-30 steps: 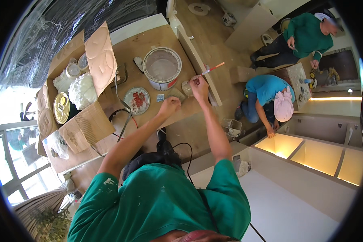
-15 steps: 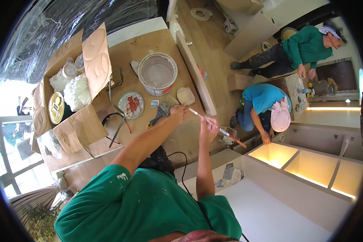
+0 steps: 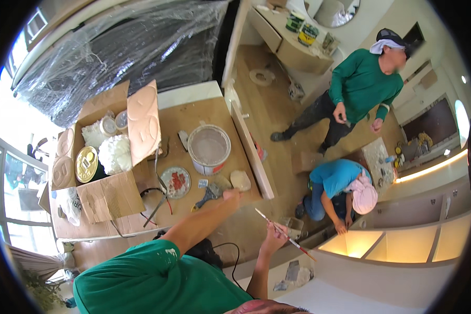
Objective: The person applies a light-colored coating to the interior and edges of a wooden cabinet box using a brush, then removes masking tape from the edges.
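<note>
The right hand (image 3: 273,236) has its fingers closed around the middle of a thin, long-handled paintbrush (image 3: 285,235) with a pale shaft and a reddish end; the brush slants from upper left to lower right, out over the floor past the table's edge. The left hand (image 3: 232,195) reaches forward to the near edge of the brown cardboard-covered table (image 3: 204,112); its fingers look curled together, but the hand is small and blurred, so whether it grips anything cannot be told. It is just beside a small blue-handled scraper tool (image 3: 207,195) and a pale rounded lump (image 3: 240,180) lying on the cardboard.

The person's own torso, in a green shirt, fills the lower edge and hides the floor beneath. The brush's bristle tip is too fine to make out.

On the table stand a white round bucket (image 3: 209,148) of pale grey paste and a round lid smeared with red (image 3: 175,181). To the left, an open cardboard box (image 3: 105,196) holds white crumpled wadding (image 3: 115,153) and a gold-topped round tin (image 3: 86,164). Black cables trail over the table's front. Behind it, clear plastic sheeting (image 3: 125,52) drapes over dark furniture.

The floor is light wood. A person in a green top (image 3: 362,83) stands further off, and a person in a blue shirt with a pink head covering (image 3: 340,183) crouches beside a lit, warm-glowing recessed shelf unit (image 3: 403,243). Bright windows fill the left rim.
</note>
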### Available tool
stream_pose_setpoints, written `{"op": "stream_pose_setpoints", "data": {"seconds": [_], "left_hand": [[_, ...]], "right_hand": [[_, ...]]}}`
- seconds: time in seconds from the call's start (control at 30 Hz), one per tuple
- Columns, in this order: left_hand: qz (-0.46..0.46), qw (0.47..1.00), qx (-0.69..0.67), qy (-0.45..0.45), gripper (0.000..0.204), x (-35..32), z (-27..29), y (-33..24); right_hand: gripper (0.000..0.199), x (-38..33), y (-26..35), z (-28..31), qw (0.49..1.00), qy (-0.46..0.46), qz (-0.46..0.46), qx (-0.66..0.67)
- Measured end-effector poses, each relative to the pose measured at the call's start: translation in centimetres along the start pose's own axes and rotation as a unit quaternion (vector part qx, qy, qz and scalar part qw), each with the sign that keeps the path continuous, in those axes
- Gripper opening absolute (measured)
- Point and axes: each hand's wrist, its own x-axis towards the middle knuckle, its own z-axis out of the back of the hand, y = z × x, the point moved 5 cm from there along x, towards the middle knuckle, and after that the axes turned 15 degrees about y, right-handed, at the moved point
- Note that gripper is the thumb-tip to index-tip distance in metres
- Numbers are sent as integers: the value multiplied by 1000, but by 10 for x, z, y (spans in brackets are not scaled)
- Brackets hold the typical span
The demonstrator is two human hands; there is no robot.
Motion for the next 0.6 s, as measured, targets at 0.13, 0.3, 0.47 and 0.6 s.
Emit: {"op": "stream_pose_setpoints", "data": {"seconds": [0.13,0.3,0.47,0.6], "left_hand": [[-4,997,1,83,20,-14,22,-5],[21,988,-31,151,20,-77,48,-20],[24,956,-25,291,13,-173,109,-57],[-54,957,-9,284,9,-273,183,-113]], "right_hand": [[19,7,29,-17,998,31,49,14],[21,3,69,-51,991,82,92,52],[19,-16,115,-116,968,202,130,77],[16,-45,144,-176,940,296,129,106]]}}
